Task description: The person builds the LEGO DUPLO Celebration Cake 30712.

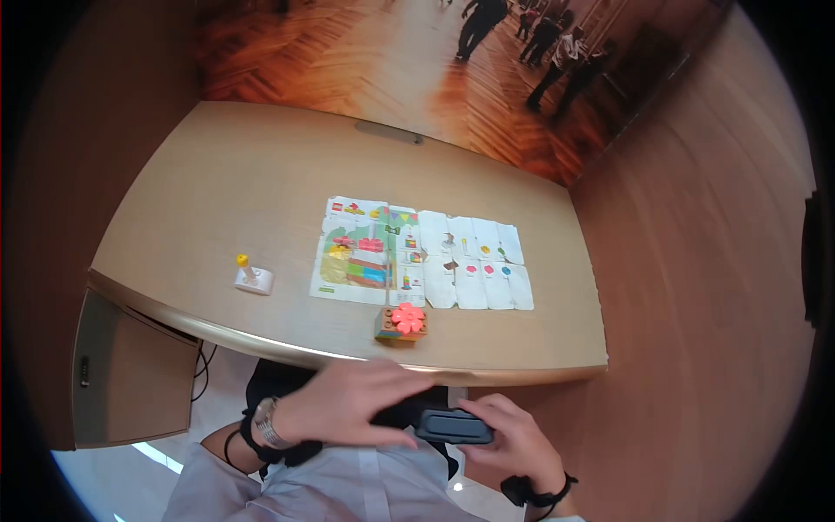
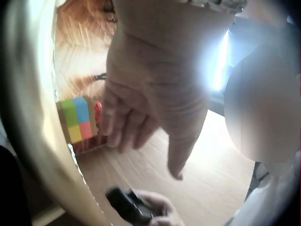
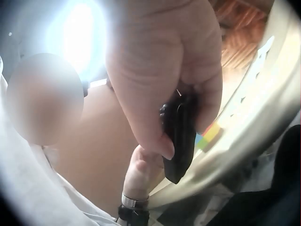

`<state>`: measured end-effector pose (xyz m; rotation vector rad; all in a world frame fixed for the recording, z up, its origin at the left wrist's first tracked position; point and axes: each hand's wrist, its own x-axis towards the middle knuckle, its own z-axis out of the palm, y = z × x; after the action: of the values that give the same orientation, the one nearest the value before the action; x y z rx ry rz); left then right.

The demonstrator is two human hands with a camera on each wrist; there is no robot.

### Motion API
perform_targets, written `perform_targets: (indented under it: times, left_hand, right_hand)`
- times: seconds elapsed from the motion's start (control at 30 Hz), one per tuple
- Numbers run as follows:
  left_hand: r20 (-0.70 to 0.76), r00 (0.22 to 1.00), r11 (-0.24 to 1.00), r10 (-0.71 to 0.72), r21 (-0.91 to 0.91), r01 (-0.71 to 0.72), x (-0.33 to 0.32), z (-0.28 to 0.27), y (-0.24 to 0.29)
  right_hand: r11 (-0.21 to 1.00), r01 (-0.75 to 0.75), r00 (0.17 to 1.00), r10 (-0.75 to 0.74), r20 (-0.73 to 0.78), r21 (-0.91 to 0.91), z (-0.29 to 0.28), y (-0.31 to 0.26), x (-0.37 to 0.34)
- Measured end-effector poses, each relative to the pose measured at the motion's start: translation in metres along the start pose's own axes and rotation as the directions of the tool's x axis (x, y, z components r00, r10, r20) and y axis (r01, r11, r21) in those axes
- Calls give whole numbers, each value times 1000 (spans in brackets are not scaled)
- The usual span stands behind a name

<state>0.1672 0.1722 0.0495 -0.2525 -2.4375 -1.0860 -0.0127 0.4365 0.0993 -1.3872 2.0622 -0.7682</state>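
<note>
In the head view my right hand (image 1: 515, 438) grips a black oblong device (image 1: 454, 426) with rounded corners, just off the table's front edge. Thumb and fingers pinch the same device (image 3: 179, 136) from both sides in the right wrist view. My left hand (image 1: 352, 402) is held out beside it, fingers extended and nothing in them. Nearest on the table is a brown toy brick (image 1: 389, 328) topped by a coral flower piece (image 1: 408, 318). Its side, seen in the left wrist view, carries a panel of colored squares (image 2: 76, 117) in green, blue, yellow and pink.
An unfolded instruction sheet (image 1: 478, 261) lies mid-table behind the brick. To the left stands a white toy base (image 1: 253, 281) with a yellow-topped stick (image 1: 244, 263). A photo-printed panel (image 1: 391, 61) rises at the table's back. Below the front left edge is a cabinet (image 1: 130, 374).
</note>
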Motion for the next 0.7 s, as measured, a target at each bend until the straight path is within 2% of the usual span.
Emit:
perform_targets:
  times: [0.03,0.07,0.13,0.27,0.3,0.33,0.37,0.4,0.43,0.47,0.5,0.57,0.63,0.7]
  left_hand:
    - [54,998,1000,-22,7,22,-2,7,8]
    - [51,998,999,-31,25,30,-6,12,11]
    - [130,979,987,-158,41,154,-11,19,10]
    - [110,956,963,-271,17,270,-13,10,13]
    - [106,955,961,-278,19,277,-13,10,12]
    - [110,939,935,-325,-110,337,-13,10,11]
    - [121,922,890,-369,-239,388,-13,12,10]
    - [111,894,792,-433,-427,437,-21,23,5]
    - [109,893,788,-436,-433,438,-19,32,0]
    - [-40,949,771,-314,-593,231,-13,42,-3]
    - [-209,956,712,-207,-702,0,-7,49,-4]
    - [-165,972,698,-165,-716,-3,5,45,-4]
    - [-119,990,848,-80,-529,5,13,44,-2]
    - [-95,990,813,-106,-582,31,13,54,-6]
  right_hand:
    - [1000,17,1000,-17,5,6,1,-8,15]
    - [990,139,990,-138,35,-38,2,-17,29]
    - [938,326,945,-321,58,-121,4,-19,47]
    - [919,384,923,-380,56,-92,7,-20,66]
    - [925,371,927,-375,-32,-79,11,-17,65]
    - [930,360,923,-366,-120,-66,15,-12,65]
    - [929,363,923,-369,-110,-66,24,-1,61]
    - [905,377,920,-341,-192,196,39,19,54]
    - [812,382,920,-289,-264,441,55,40,47]
    - [748,331,944,-259,-207,575,73,60,40]
    - [750,325,946,-255,-201,576,91,65,34]
    - [491,205,978,-84,-189,847,123,65,25]
    - [457,187,982,-53,-183,869,127,60,21]
    - [393,344,924,18,-381,853,124,42,26]
